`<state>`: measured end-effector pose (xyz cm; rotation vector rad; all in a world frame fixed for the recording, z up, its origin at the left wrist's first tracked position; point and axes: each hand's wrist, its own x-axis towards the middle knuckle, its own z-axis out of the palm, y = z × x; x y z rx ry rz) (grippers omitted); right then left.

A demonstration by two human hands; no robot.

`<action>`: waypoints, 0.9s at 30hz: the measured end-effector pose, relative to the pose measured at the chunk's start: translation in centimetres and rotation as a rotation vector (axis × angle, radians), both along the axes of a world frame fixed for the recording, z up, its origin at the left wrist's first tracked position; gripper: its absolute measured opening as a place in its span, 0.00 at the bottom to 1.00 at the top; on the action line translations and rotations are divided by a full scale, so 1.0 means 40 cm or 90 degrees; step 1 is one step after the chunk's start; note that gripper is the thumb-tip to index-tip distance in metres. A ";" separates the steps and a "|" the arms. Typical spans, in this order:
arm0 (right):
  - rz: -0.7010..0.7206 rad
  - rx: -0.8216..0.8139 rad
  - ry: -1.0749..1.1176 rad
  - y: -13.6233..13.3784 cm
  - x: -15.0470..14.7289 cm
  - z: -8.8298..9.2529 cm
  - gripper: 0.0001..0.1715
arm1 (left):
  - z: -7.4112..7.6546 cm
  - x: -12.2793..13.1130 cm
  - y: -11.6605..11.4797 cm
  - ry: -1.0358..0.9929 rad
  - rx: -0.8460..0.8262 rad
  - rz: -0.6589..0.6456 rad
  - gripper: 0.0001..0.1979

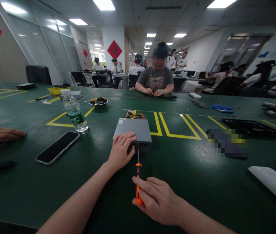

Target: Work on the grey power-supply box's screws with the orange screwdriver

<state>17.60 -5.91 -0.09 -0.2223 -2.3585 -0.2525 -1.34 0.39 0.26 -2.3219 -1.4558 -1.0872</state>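
Observation:
A grey computer power supply [141, 127] lies on the green table in front of me, with its bundle of coloured cables [135, 114] at the far side. My left hand [123, 148] holds it by the near left corner, fingers on the top and thumb down by the front face. In my right hand [156, 198] is an orange and black screwdriver [138, 170], gripped round the handle. Its shaft points away from me to the front face of the power supply. The tip is too small to make out against the dark face.
Left of the power supply are a phone [58, 148] and a water bottle [75, 112]. Behind them stands a bowl of small tools [99, 103]. Another person's hand [2, 135] rests at far left. A white object [273, 183] lies right; a person [156, 76] sits opposite.

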 end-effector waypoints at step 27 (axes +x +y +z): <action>-0.024 -0.010 -0.048 -0.003 -0.018 0.009 0.10 | -0.002 0.001 0.001 -0.013 -0.016 -0.005 0.14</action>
